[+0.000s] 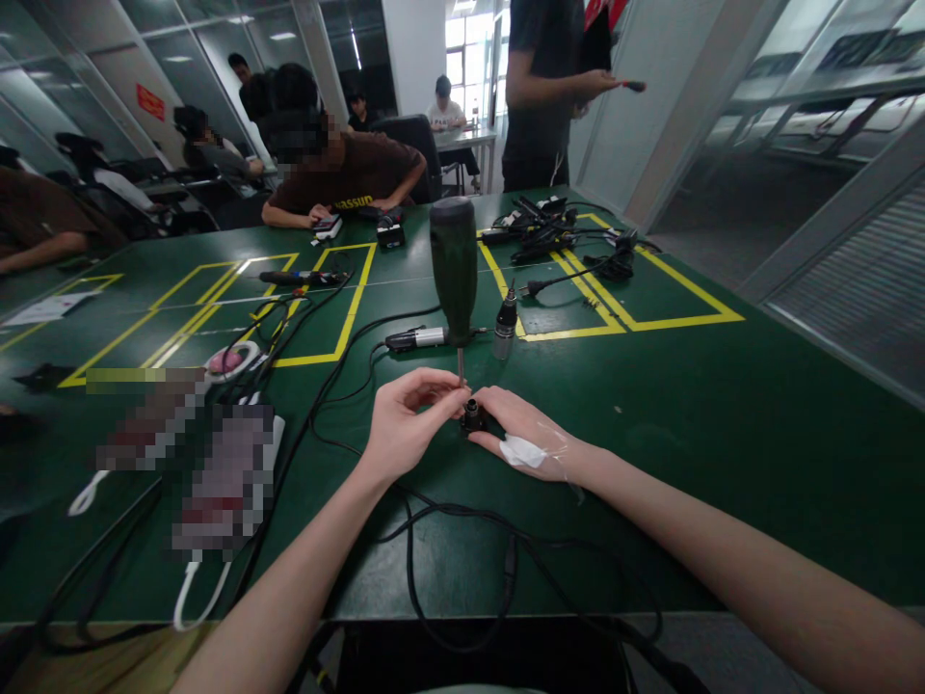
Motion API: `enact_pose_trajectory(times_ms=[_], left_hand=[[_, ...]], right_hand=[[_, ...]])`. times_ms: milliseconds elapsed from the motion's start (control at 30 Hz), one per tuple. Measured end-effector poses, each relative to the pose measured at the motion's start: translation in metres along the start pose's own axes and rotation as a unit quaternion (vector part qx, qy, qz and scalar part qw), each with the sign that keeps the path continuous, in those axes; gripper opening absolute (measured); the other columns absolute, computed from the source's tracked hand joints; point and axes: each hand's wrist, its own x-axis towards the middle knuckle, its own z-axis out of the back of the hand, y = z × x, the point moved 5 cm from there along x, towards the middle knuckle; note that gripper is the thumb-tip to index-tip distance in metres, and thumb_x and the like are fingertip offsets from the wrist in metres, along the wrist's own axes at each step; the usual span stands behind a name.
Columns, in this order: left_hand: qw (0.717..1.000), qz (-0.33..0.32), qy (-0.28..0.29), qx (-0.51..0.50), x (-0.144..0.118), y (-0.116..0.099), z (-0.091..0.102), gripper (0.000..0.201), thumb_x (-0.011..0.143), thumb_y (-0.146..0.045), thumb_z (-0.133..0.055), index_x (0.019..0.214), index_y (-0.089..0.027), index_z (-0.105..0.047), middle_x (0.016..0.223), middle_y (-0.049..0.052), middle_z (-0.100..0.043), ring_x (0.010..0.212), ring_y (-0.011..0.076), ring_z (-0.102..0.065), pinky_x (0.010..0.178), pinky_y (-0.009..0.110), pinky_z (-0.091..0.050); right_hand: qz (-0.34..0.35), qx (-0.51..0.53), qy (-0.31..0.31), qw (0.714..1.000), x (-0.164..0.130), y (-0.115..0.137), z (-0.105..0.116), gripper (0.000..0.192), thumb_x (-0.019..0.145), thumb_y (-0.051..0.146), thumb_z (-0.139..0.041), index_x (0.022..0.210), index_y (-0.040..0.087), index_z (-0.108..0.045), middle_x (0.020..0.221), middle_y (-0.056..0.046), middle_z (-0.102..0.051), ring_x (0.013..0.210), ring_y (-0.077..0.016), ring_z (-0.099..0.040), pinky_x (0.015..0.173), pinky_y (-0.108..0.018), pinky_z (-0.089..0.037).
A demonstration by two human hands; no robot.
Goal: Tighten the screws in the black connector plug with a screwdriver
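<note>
A screwdriver with a thick dark green handle [454, 260] stands upright, its thin metal shaft running down to my left hand [411, 419]. My left thumb and fingers are pinched together at the lower shaft; its tip is hidden. Close beside it, my right hand [531, 434] grips a small black cylindrical part [472, 416] with a round open top, between thumb and fingers low over the green table. White padding and clear tape cover part of that hand's back. Just beyond the hands are a black-and-silver pen-shaped tool [419, 338] lying down and a pointed black-and-silver tool piece [505, 326] standing up.
Black cables [462, 508] loop across the table's near part. Two blurred-out devices [227, 472] lie at the left. Farther back are a cable pile [539, 226], a plug [533, 288] and yellow tape outlines [679, 321]. A person [361, 169] leans over the far edge; another stands right of them.
</note>
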Motion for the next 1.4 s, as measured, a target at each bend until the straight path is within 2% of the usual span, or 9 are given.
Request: enact_pose_trajectory(times_ms=[267,467,667,900,1200,1400], left_hand=[[1.000,-0.016,0.012,0.015,-0.0029,-0.0010,0.0012,0.022,0.077,-0.030,-0.090,0.086,-0.015,-0.077,0.083,0.006,-0.083,0.067,0.0136,-0.073,0.068,0.025,-0.064],[0.998,-0.045,0.017,0.028,-0.0027,-0.0030,0.0030,0.024,0.081,-0.031,-0.088,0.098,-0.015,-0.082,0.086,0.007,-0.084,0.070,0.0149,-0.074,0.071,0.026,-0.064],[0.998,-0.054,0.011,0.044,-0.0020,-0.0009,0.0038,0.020,0.081,-0.031,-0.088,0.092,-0.015,-0.084,0.087,0.008,-0.084,0.071,0.0158,-0.075,0.071,0.027,-0.064],[0.998,-0.057,-0.003,0.034,-0.0006,-0.0007,0.0049,0.014,0.074,-0.024,-0.090,0.084,-0.017,-0.083,0.080,0.004,-0.082,0.070,0.0135,-0.074,0.072,0.024,-0.064],[0.995,-0.090,0.007,0.051,-0.0012,-0.0038,0.0048,0.008,0.077,-0.019,-0.087,0.085,-0.019,-0.086,0.083,0.004,-0.084,0.073,0.0139,-0.076,0.073,0.022,-0.062],[0.996,-0.082,-0.007,0.040,-0.0005,0.0012,0.0064,0.008,0.076,-0.018,-0.088,0.084,-0.020,-0.085,0.082,0.002,-0.084,0.072,0.0112,-0.074,0.072,0.019,-0.060]], right_hand=[[0.001,-0.004,-0.003,1.000,0.0002,0.0000,-0.0002,0.026,0.097,0.024,-0.072,0.120,0.022,-0.062,0.114,-0.012,-0.073,0.103,-0.0303,-0.067,0.091,-0.047,-0.056],[-0.005,-0.006,0.003,1.000,0.0007,0.0001,0.0005,0.025,0.096,0.024,-0.073,0.119,0.021,-0.063,0.112,-0.012,-0.072,0.100,-0.0298,-0.067,0.088,-0.046,-0.056],[-0.009,-0.003,0.006,1.000,0.0009,0.0005,0.0009,0.025,0.097,0.024,-0.072,0.119,0.021,-0.063,0.113,-0.012,-0.072,0.102,-0.0302,-0.067,0.090,-0.047,-0.056],[-0.006,-0.007,0.001,1.000,0.0004,-0.0007,-0.0011,0.024,0.096,0.022,-0.073,0.118,0.020,-0.062,0.111,-0.011,-0.072,0.100,-0.0291,-0.067,0.088,-0.045,-0.056],[0.003,-0.005,-0.005,1.000,0.0010,-0.0009,-0.0014,0.024,0.096,0.020,-0.074,0.117,0.021,-0.061,0.111,-0.010,-0.072,0.101,-0.0286,-0.067,0.088,-0.044,-0.055],[-0.001,-0.008,-0.002,1.000,0.0004,-0.0002,-0.0007,0.025,0.096,0.021,-0.073,0.118,0.020,-0.061,0.112,-0.011,-0.072,0.100,-0.0293,-0.067,0.089,-0.046,-0.056]])
